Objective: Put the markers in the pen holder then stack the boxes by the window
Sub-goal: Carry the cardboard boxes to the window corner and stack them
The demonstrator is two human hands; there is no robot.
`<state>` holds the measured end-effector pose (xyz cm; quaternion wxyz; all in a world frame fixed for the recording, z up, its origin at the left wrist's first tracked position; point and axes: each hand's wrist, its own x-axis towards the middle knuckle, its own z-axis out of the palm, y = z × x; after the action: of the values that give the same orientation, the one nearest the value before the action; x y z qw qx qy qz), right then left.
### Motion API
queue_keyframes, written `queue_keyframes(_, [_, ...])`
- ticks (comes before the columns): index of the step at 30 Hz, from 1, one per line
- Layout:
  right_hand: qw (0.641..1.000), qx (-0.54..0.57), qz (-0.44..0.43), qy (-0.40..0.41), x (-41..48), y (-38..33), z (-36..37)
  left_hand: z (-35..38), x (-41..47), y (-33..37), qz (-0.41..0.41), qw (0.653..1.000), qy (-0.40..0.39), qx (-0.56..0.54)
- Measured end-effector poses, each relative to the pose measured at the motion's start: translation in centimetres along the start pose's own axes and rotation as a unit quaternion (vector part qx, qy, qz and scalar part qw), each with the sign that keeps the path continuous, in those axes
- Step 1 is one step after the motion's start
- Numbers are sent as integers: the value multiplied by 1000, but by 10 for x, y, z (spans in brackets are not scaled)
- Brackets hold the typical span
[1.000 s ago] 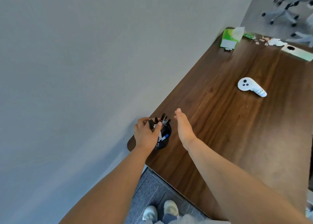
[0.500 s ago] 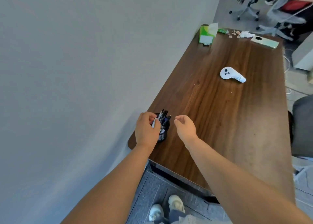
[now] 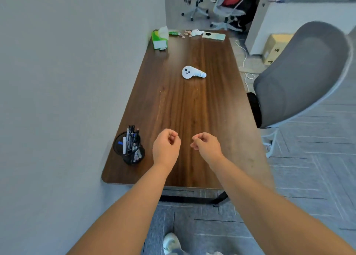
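Hovering side by side over the near end of a dark wood-grain desk (image 3: 192,110), the left hand (image 3: 166,146) and the right hand (image 3: 207,145) are both curled into loose fists with fingers drawn together, and neither holds anything. A narrow gap of bare desktop separates the two hands. To the left of the left hand, near but not touching it, stands a black mesh pen holder (image 3: 132,152) at the desk's near left corner, close to the grey wall (image 3: 67,81). The markers (image 3: 131,137) stand upright inside the holder, caps rising above its rim; their exact number cannot be told. Well beyond both hands, at mid-desk, lies a white handheld controller (image 3: 192,73). At the far end, well apart from the hands, sit a green tissue box (image 3: 159,40), scraps of paper (image 3: 194,33) and a pale green phone (image 3: 213,36). A grey office chair (image 3: 300,75) stands right of the right hand, beside the desk's edge. Boxes for stacking and a window cannot be identified with certainty; a cardboard carton (image 3: 273,48) rests on the floor beyond the chair.
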<state>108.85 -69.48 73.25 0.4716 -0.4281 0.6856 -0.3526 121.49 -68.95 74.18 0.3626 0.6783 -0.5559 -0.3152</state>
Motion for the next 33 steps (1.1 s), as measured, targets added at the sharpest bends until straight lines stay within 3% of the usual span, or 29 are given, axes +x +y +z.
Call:
queue_keyframes(8, [994,30,17,103,-35,57,-145,115,-58,67,42,995,-89,16])
queue_keyframes(18, [960,94,76,252,-137,173,-375,301,-211,185,125,962,-245,3])
queue_keyframes(26, [907,145,124,376,-227,265,-520,431,-344,260,182,915,-361,-11])
queue_keyframes(33, [825,199,170,501,-314,326,-601,512,-448,312,253,845,-470,-9])
